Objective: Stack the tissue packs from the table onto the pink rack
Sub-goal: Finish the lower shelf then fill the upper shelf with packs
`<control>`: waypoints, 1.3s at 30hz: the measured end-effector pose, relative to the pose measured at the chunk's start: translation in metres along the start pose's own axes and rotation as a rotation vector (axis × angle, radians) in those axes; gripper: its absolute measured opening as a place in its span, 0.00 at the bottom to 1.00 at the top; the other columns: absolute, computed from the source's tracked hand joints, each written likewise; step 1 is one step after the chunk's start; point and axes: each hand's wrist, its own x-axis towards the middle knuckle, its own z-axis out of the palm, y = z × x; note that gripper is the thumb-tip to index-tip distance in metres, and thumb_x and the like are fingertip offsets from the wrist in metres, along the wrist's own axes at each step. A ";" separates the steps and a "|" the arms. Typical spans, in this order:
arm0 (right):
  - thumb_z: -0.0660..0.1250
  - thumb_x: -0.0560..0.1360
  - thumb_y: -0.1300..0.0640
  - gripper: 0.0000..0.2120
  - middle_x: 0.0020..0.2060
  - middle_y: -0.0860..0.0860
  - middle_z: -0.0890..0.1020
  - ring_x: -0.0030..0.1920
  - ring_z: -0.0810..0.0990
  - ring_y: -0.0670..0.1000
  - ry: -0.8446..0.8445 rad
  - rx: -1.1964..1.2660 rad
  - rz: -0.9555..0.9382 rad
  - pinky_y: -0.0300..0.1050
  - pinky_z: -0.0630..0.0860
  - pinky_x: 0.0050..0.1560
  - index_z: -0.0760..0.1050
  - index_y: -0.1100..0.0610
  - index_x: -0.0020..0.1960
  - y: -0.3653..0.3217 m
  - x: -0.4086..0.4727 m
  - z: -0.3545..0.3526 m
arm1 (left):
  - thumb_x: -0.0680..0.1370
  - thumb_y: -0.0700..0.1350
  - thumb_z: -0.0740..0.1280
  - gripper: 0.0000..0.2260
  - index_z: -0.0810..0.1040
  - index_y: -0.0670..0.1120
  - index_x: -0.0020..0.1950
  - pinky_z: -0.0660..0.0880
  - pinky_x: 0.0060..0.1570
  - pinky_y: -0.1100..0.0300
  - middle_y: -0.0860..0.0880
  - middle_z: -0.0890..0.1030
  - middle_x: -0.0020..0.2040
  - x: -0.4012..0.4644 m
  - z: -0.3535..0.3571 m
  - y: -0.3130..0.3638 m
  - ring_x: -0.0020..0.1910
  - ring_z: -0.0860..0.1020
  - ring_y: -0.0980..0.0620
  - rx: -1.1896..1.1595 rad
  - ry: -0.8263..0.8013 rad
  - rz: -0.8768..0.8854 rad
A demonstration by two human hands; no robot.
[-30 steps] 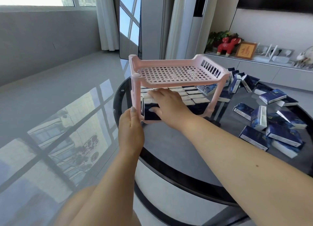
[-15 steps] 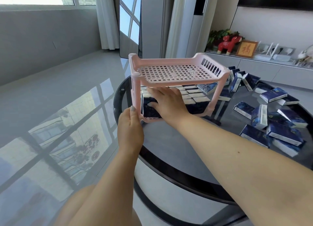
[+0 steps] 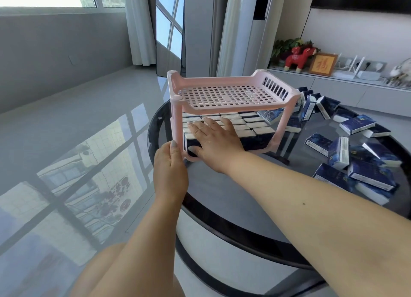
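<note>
A two-tier pink rack (image 3: 224,96) stands on the round dark glass table (image 3: 222,185). Its lower shelf is filled with rows of dark blue tissue packs (image 3: 251,127) standing on edge; its top shelf is bare. My left hand (image 3: 170,167) grips the rack's near-left leg. My right hand (image 3: 213,139) reaches into the lower tier, fingers spread flat over the packs' tops, thumb against the front pack (image 3: 191,143). Several loose tissue packs (image 3: 355,172) lie scattered on the table's right side.
More packs (image 3: 315,105) lean behind the rack's right end. A low white cabinet (image 3: 347,90) at the back right carries a red horse figure (image 3: 298,56), a framed picture and plants. Glossy grey floor spreads to the left.
My right hand has slid deeper into the lower tier and flattened over the packs. My left hand stays on the rack's leg.
</note>
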 end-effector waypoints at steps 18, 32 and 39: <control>0.70 0.71 0.55 0.15 0.54 0.54 0.79 0.57 0.76 0.58 0.498 0.233 0.356 0.52 0.69 0.56 0.74 0.58 0.56 0.077 -0.102 0.010 | 0.82 0.47 0.59 0.04 0.71 0.48 0.51 0.63 0.39 0.71 0.49 0.73 0.52 -0.034 0.026 0.029 0.46 0.72 0.52 0.044 0.113 0.146; 0.61 0.74 0.41 0.25 0.63 0.56 0.73 0.64 0.68 0.59 0.263 0.239 1.093 0.55 0.66 0.61 0.68 0.51 0.68 0.214 -0.217 0.015 | 0.81 0.50 0.59 0.04 0.72 0.52 0.48 0.69 0.39 0.62 0.55 0.74 0.45 -0.086 0.071 0.037 0.42 0.73 0.58 0.175 -0.366 0.277; 0.57 0.73 0.36 0.22 0.57 0.52 0.76 0.56 0.74 0.56 0.186 0.464 0.994 0.52 0.73 0.57 0.73 0.45 0.60 0.190 -0.219 0.024 | 0.80 0.51 0.59 0.05 0.71 0.53 0.46 0.67 0.37 0.62 0.54 0.74 0.44 -0.084 0.075 0.034 0.40 0.72 0.59 0.284 -0.431 0.304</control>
